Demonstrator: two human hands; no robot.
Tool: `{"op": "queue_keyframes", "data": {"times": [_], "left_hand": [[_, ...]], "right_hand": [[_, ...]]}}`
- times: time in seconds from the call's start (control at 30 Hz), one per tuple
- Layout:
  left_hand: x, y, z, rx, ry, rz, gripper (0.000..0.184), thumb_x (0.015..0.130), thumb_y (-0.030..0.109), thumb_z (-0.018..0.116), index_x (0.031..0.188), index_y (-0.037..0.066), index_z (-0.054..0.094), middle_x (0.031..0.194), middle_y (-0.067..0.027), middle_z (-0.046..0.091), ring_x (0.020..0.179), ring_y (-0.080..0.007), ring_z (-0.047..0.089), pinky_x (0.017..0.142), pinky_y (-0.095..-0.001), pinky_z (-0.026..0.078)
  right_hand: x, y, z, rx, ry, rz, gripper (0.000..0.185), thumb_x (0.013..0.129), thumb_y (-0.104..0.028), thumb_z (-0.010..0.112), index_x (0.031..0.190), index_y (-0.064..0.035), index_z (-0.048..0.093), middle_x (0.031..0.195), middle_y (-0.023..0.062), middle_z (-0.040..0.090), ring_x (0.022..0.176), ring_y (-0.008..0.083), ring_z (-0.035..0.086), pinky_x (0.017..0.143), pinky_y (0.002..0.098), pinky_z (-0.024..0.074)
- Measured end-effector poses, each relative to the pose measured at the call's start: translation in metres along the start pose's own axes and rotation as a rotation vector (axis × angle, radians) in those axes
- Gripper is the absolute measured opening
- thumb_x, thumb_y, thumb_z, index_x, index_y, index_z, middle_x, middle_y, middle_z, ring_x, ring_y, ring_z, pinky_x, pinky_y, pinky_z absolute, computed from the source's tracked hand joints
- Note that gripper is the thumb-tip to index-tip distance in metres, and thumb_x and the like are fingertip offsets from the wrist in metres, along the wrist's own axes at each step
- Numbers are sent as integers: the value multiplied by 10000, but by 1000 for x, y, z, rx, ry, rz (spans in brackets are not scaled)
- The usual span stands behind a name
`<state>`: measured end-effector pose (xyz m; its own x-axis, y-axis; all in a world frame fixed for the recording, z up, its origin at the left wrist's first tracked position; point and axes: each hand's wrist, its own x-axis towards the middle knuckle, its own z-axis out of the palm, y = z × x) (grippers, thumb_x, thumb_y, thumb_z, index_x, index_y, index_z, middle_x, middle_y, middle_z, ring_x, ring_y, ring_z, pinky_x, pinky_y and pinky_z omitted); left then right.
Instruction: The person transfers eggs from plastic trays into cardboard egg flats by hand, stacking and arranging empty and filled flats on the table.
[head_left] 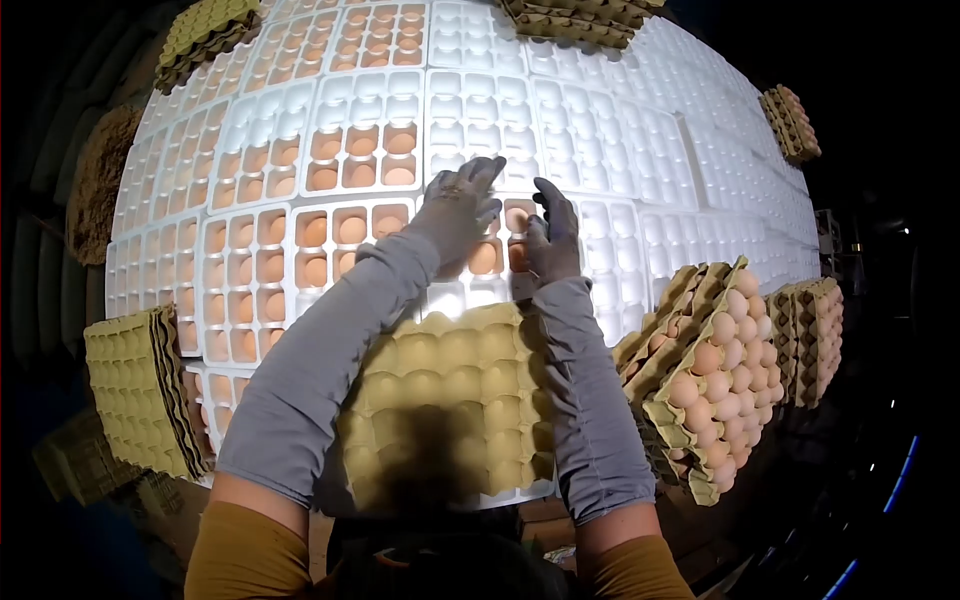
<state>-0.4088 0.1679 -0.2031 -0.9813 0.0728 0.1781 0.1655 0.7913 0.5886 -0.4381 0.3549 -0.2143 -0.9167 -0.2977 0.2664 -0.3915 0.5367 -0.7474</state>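
Observation:
My left hand [460,208], in a grey glove, reaches over a white egg tray [447,302] with its fingers stretched out and apart; I see nothing in it. Brown eggs, one of them this egg [485,259], sit in the tray's cells just below. To its right my right hand [553,238], also gloved, is open above the same tray, its thumb and fingers apart, close beside another egg [517,220]. The palms and part of the tray are hidden. In front of me lies a bare yellowish pulp egg flat [440,372], with a shadow on it.
White egg trays cover the wide surface: many on the left hold eggs, and those on the right [655,150] have bare cells. Tilted pulp flats with eggs [725,365] stand at the right. Stacked flats [140,395] stand at the left, and another stack [580,18] at the back.

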Motion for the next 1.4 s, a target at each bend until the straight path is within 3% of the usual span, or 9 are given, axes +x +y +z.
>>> {"op": "queue_keyframes", "data": {"times": [0.2,0.33,0.4,0.47,0.67,0.8,1.0,1.27,1.4], "left_hand": [[-172,26,-120,-178,198,-508,377,992,179,556,1343,42,546,1273,-163,579,1163,-263,586,974,-364,479],[-311,72,-106,230,-186,-811,378,951,286,629,1195,-3,607,1167,-203,595,1042,-349,602,932,-423,479],[-328,103,-93,-168,-107,-928,430,934,349,649,1150,-22,616,1121,-204,599,1022,-356,601,921,-429,467],[-330,135,-100,-277,-14,-937,446,948,338,633,1205,-25,604,1130,-192,603,1050,-327,605,945,-400,459],[-377,193,-121,-263,894,-673,783,870,128,727,1514,-6,303,1562,-235,251,1419,-336,338,1142,-416,360],[-384,217,-98,-580,836,-612,1132,807,111,782,1577,58,-46,1635,-156,54,1478,-308,193,1168,-391,248],[-433,99,-228,-503,1610,-580,836,833,-9,686,1538,29,239,1464,-133,425,1286,-235,475,1044,-339,442],[-614,-208,-204,-231,1189,-1429,713,842,102,724,1426,-69,352,1298,-169,575,936,-240,656,801,-354,542],[-596,-182,-198,-723,1390,-1249,487,843,103,716,1267,-64,545,1143,-149,658,886,-275,678,765,-401,566]], "right_hand": [[-182,-35,-93,-143,-53,173,506,894,-242,639,1317,4,514,1406,273,452,1307,442,423,1090,515,366],[-251,-42,-99,-351,-198,-3,621,823,-351,704,1292,17,530,1489,364,322,1373,569,280,1132,594,267],[-246,-46,-108,-331,-235,14,604,836,-277,683,1339,10,513,1455,317,399,1352,477,381,1118,518,328],[-226,-79,-136,490,-312,395,629,850,-197,652,1416,-10,451,1393,218,486,1279,327,486,1059,416,411],[-235,-136,-142,836,-148,211,673,964,-162,550,1537,11,244,1294,155,554,1072,235,614,893,361,532],[-266,-216,-61,895,-237,264,588,1031,-210,489,1519,14,250,1445,233,439,1238,320,544,1036,373,448],[-280,-297,-12,888,-753,-101,785,950,-178,599,1574,-37,145,1518,164,368,1388,271,400,1132,429,349],[-306,-226,-8,621,-679,107,679,923,-105,636,1512,0,314,1476,168,445,1346,275,473,1063,394,435],[-310,-213,-28,577,-673,252,656,921,-102,632,1500,0,341,1459,163,464,1324,263,494,1063,379,435]]}}
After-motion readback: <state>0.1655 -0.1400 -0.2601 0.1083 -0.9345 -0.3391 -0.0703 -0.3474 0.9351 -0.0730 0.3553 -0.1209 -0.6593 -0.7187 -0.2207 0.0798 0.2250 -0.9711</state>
